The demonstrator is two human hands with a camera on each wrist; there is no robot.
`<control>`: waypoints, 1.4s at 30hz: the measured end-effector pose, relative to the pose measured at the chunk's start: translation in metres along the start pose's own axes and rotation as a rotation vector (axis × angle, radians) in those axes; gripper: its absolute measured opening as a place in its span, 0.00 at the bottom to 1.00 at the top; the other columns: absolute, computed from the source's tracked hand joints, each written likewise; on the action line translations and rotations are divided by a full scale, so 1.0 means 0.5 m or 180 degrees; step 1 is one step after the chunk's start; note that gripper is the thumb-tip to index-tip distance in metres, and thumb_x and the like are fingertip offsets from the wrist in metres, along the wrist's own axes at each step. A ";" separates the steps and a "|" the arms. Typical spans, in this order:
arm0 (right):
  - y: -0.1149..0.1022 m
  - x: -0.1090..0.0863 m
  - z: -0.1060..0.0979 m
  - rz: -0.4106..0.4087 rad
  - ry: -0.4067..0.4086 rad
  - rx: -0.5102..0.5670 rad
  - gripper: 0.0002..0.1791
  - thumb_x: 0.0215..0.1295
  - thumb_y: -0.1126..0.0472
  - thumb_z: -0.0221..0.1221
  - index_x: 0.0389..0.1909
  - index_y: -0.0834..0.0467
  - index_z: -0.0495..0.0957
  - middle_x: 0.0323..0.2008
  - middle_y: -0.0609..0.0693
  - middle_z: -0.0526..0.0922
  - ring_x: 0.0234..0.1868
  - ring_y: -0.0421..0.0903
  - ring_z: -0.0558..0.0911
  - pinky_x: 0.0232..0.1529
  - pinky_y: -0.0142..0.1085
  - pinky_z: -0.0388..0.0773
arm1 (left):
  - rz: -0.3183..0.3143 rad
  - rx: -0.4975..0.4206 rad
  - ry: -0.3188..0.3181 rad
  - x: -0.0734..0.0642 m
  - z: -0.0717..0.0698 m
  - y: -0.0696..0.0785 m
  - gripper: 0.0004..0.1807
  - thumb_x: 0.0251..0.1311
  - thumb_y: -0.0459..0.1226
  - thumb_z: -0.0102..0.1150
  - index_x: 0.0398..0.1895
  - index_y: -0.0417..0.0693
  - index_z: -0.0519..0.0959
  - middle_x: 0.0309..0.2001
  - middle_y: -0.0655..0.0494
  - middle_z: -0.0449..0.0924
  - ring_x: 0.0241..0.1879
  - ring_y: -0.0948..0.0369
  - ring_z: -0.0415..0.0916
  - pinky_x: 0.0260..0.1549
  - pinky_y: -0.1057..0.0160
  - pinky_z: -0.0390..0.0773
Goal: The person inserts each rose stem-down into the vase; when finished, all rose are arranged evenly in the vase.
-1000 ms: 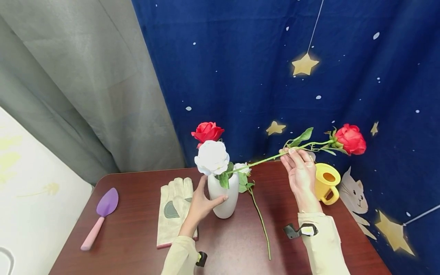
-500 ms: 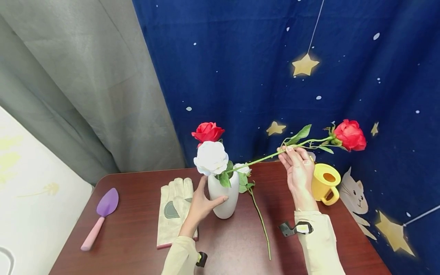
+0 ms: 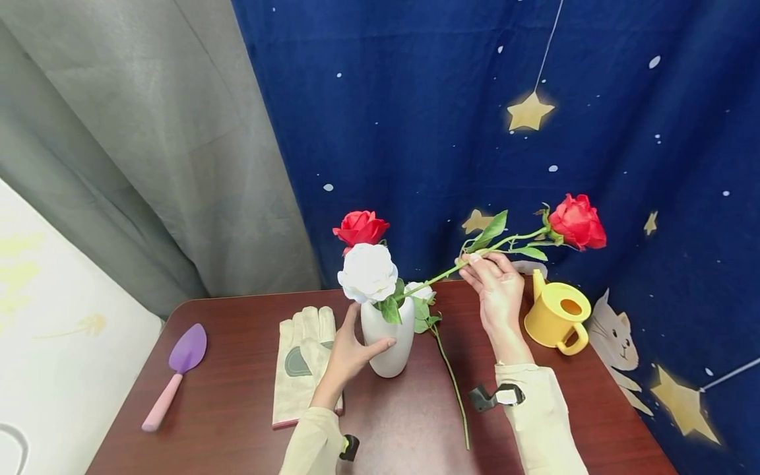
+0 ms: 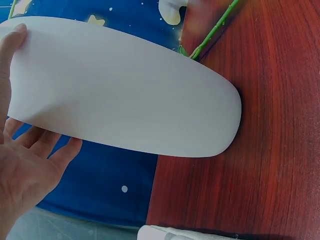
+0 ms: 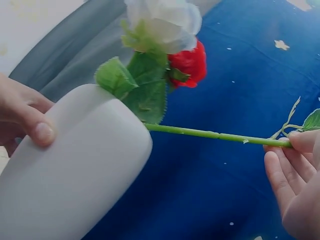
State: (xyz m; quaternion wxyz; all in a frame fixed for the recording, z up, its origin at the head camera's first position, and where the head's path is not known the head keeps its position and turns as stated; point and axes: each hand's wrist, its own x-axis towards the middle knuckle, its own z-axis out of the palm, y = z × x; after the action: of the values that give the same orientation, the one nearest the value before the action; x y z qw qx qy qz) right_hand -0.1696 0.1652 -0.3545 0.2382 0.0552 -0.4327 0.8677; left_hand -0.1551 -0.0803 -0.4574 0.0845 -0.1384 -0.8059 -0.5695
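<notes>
A white vase (image 3: 388, 343) stands on the table, gripped round its left side by my left hand (image 3: 350, 353), thumb across the front. In it are a white rose (image 3: 367, 272) and, behind that, a red rose (image 3: 361, 228). My right hand (image 3: 497, 290) pinches the green stem (image 5: 215, 135) of a second red rose (image 3: 577, 222) between thumb and fingers. That rose slants, bloom up to the right, and its lower stem end is hidden at the vase's mouth. Another white rose (image 3: 419, 291) lies on the table behind the vase, its stem reaching toward the front.
Left of the vase lie cream work gloves (image 3: 299, 369). Farther left is a trowel (image 3: 187, 349) with a purple blade and pink handle. A yellow watering can (image 3: 558, 316) stands right of my right hand. A blue starry curtain (image 3: 415, 132) hangs behind the table (image 3: 231, 369).
My right hand has moved left toward the vase with the red rose, whose bloom has come left and up, its stem steeper. My left hand stays on the vase.
</notes>
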 end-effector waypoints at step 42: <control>0.069 -0.047 0.068 0.0199 -0.0566 -0.1246 0.08 0.54 0.74 0.62 0.34 0.71 0.75 0.26 0.51 0.82 0.28 0.43 0.81 0.34 0.38 0.79 | 0.0003 -0.0061 -0.0023 -0.012 -0.014 0.070 0.45 0.41 0.38 0.75 0.64 0.43 0.62 0.58 0.46 0.69 0.58 0.51 0.66 0.56 0.45 0.62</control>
State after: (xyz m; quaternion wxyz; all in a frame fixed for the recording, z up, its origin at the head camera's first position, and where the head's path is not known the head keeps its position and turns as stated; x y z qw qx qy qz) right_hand -0.1687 0.1125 -0.3657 0.1782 0.0709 -0.6137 0.7659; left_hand -0.1386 -0.0769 -0.4255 0.0806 -0.1417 -0.8006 -0.5766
